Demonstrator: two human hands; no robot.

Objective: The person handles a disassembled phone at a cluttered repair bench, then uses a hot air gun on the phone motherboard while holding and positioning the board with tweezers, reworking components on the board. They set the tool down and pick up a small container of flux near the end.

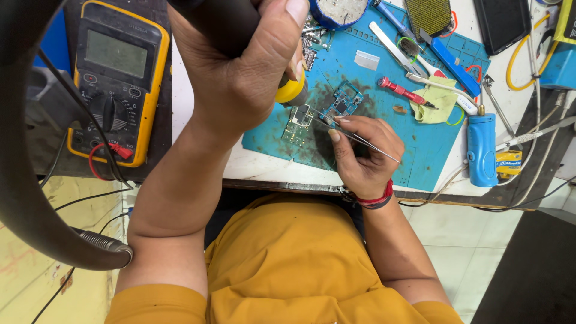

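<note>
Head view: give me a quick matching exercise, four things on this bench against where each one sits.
Things:
1. multimeter
2. circuit board
3. red screwdriver
4. tweezers

Places:
A. in the right hand
B. on the blue mat, beside the yellow-green cloth
C. at the left, off the mat
D. under the yellow-tipped tool held by the left hand

Pairs: 1-C, 2-D, 3-B, 4-A

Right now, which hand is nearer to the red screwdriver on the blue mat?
Right. The right hand with tweezers is just below-left of the red screwdriver; the left hand is farther left, holding a dark tool.
</note>
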